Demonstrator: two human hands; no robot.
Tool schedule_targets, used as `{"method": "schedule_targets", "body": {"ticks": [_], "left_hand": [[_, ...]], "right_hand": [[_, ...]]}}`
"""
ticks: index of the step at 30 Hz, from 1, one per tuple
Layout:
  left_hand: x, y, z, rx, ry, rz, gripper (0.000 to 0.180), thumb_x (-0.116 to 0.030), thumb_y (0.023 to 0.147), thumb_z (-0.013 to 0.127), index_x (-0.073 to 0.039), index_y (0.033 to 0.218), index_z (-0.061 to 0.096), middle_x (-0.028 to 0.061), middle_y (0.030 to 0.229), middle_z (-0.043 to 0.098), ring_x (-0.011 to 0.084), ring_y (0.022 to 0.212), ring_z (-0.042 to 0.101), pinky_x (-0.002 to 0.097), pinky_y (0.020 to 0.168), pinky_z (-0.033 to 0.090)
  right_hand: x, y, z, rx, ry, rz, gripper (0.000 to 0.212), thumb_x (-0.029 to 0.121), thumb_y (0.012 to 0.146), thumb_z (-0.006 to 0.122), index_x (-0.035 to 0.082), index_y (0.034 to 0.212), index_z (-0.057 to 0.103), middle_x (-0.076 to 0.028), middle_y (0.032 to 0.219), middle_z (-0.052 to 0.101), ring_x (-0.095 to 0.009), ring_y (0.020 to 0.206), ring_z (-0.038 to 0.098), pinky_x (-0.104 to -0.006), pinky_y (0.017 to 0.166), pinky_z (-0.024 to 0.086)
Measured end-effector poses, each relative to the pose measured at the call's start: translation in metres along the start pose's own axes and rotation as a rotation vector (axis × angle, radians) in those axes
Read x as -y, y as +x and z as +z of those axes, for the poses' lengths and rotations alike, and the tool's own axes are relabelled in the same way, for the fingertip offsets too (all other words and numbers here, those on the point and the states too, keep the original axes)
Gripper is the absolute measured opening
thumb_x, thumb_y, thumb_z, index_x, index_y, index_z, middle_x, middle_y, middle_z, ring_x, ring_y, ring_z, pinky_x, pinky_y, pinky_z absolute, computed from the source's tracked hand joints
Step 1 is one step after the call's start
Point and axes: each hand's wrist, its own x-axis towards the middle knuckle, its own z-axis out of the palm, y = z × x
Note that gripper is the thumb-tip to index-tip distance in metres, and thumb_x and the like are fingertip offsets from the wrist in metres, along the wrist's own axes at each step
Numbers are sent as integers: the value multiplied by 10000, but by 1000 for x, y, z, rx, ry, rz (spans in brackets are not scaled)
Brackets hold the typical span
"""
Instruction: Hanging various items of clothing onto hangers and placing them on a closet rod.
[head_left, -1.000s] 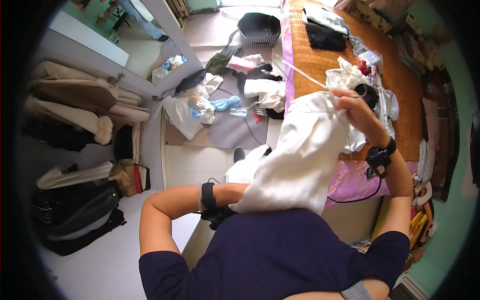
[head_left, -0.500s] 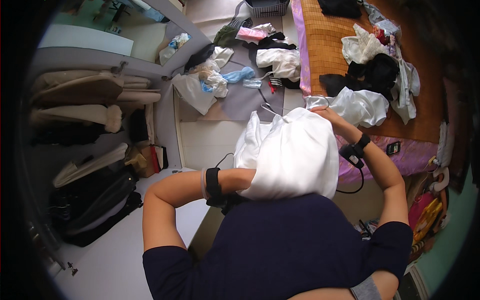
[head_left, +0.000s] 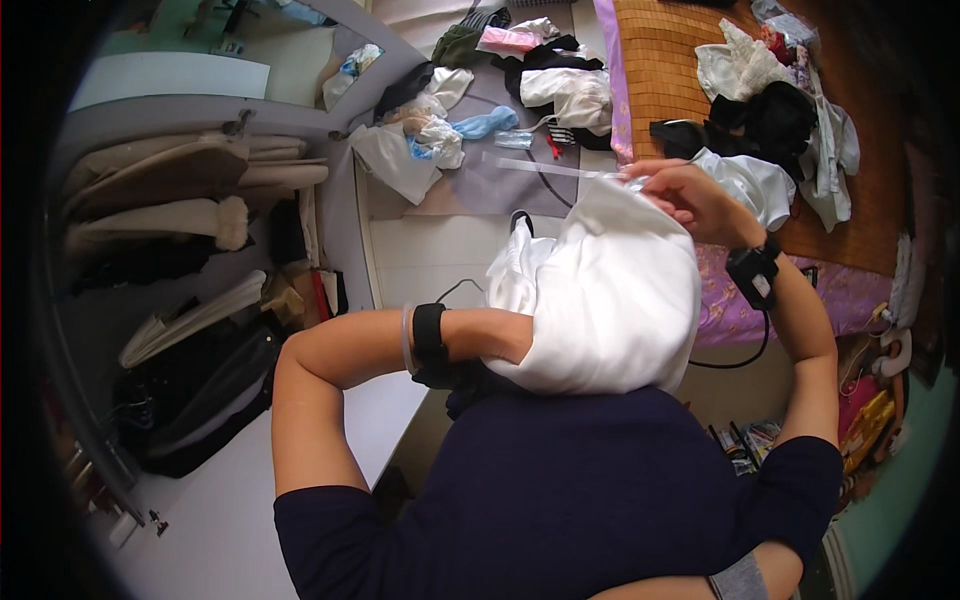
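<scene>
A white, silky-looking garment [head_left: 620, 290] is bunched up in front of my chest. My left hand [head_left: 508, 337] goes inside it; only the wrist and the start of the hand show, and the cloth hides the fingers. At the garment's upper right edge, my right hand [head_left: 688, 200] is closed, with thumb and fingers bent together on the cloth. From its fingertips a thin whitish strip [head_left: 550, 168], blurred, stretches out to the left; I cannot tell whether it is a strap or part of a hanger. Black bands are around both wrists.
An open wardrobe with folded coats [head_left: 160, 175] and dark clothes [head_left: 200, 400] stands at left. Clothes lie heaped on the floor [head_left: 440, 130] ahead. To the right, a bed with a woven mat [head_left: 660, 60] holds white clothes [head_left: 750, 185] and black clothes [head_left: 780, 125].
My right hand has come round the garment's top with its fingers bent inward. The wire hanger and its hook are no longer plainly seen; a whitish strip now shows. The garment has shifted slightly right.
</scene>
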Motion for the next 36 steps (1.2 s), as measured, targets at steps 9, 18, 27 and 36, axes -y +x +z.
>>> {"method": "schedule_targets", "body": {"ticks": [9,18,27,36], "left_hand": [[6,4,-6,41,143,41,442,-190,874,433,23,1256,369,147,1307,364,236,1229,307,327,1020,208],[8,0,-6,69,295,29,433,-179,871,433,24,1249,381,151,1302,369,244,1229,310,333,1021,207],[0,-12,-3,-62,-299,16,405,-153,859,438,42,1213,418,181,1292,370,276,1226,316,350,1024,201],[9,-17,8,-178,-225,232,367,-114,862,452,83,1170,424,210,1215,429,266,1146,403,352,988,261]], "right_hand": [[-65,3,-10,-288,-426,-89,249,37,735,407,-10,920,567,-24,490,452,-77,320,316,-228,301,240],[-8,-2,10,170,84,150,299,27,809,345,-48,1069,471,-58,486,425,-96,305,342,-237,268,288],[-27,-29,26,-139,-297,181,239,27,801,358,-42,985,494,-59,502,447,-104,323,367,-228,288,297],[-1,-77,64,80,210,-85,333,68,850,317,-58,1135,436,-87,496,450,-110,300,388,-229,279,331]]}}
